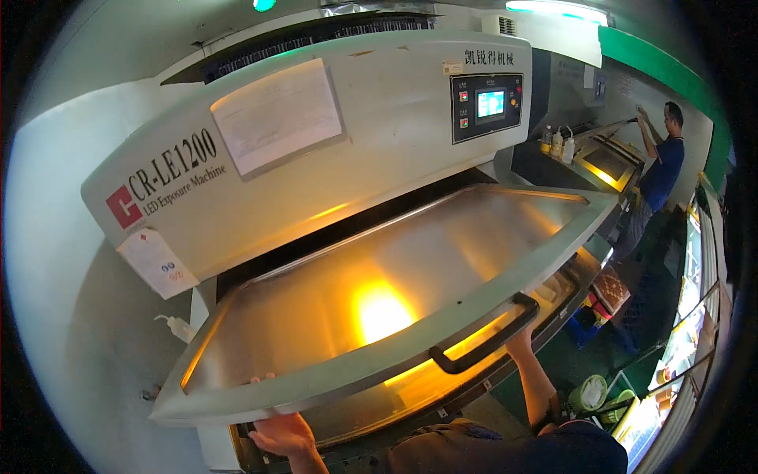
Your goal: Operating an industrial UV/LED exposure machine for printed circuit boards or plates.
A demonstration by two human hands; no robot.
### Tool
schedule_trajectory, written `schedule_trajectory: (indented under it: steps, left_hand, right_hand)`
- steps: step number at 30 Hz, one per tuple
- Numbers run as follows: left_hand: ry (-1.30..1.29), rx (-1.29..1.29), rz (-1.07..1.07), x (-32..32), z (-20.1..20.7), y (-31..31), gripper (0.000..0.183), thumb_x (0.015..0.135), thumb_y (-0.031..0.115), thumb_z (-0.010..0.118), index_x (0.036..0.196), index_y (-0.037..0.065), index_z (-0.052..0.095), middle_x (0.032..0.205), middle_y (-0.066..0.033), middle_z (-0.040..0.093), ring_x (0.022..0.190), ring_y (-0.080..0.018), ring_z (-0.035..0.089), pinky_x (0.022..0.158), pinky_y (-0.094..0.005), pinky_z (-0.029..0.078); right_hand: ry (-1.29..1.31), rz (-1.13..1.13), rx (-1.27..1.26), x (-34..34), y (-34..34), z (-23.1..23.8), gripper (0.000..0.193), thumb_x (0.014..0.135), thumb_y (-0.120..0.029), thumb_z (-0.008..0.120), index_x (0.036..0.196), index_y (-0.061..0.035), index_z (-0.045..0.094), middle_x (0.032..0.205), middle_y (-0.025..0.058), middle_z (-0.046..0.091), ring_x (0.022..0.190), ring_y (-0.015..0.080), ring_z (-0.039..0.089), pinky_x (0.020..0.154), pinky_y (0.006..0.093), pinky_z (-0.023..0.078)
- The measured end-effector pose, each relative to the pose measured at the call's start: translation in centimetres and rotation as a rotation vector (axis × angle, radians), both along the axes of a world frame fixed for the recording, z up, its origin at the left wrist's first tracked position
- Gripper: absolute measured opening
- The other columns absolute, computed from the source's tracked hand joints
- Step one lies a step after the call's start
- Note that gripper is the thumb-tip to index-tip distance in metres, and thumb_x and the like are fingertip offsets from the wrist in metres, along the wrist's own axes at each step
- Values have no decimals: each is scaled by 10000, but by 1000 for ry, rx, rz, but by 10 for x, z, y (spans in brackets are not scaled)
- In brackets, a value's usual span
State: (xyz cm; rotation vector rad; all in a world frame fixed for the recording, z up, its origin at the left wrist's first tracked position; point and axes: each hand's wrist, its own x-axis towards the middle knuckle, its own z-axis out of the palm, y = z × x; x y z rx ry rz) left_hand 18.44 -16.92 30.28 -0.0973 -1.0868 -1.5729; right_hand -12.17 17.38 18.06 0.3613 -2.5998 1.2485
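Tilted up in front of me is the wide lid (339,347) of a large exposure machine (379,103), with a shiny metal sheet inside a pale green frame. My left hand (286,434) holds the lid's front edge near its left corner, palm turned up; the frame covers part of its fingers. Small fingertip shapes show above that edge, perhaps a reflection. At the right end of the black handle (489,336) is my right hand (519,341), closed there, its fingers mostly hidden. Below the lid, the lower bed (355,415) glows yellow through a gap.
A lit control panel (485,107) and a paper sheet (276,118) are on the machine's front. A squeeze bottle (180,329) stands at the left. Farther right, a person (662,170) with raised arms works at another machine (606,164). Green baskets (589,393) sit on the floor.
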Motion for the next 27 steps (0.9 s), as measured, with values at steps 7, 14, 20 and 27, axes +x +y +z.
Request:
schedule_trajectory:
  steps: [7,14,20,27]
  left_hand:
    - [64,7,-185,-20,26,-33,905,883,698,325,1474,14,296,1459,-240,368,1301,-458,376,1117,-613,230]
    - [302,473,-120,-36,71,-38,918,858,736,417,1523,131,232,1584,-152,200,1456,-356,171,1144,-626,96]
    - [197,695,290,-85,117,-4,873,902,669,327,1492,28,275,1503,-304,263,1348,-507,300,1110,-664,172]
    - [77,-93,-407,-58,29,-96,889,873,622,477,1514,64,216,1537,-265,189,1394,-494,200,1130,-654,129]
  right_hand:
    - [-66,-31,291,-142,-5,-156,510,814,-298,703,1210,-1,580,1268,243,571,1192,325,556,1011,393,430]
    - [-375,-72,534,-262,-35,-168,485,807,-303,699,1167,7,602,1228,243,594,1149,329,581,984,392,451]
    - [-507,-7,587,-254,-37,-185,466,801,-307,697,1130,15,621,1193,242,615,1112,332,603,960,391,470]
    - [-599,-72,618,-219,-2,-204,448,794,-311,693,1087,23,642,1152,241,638,1069,337,628,933,389,491]
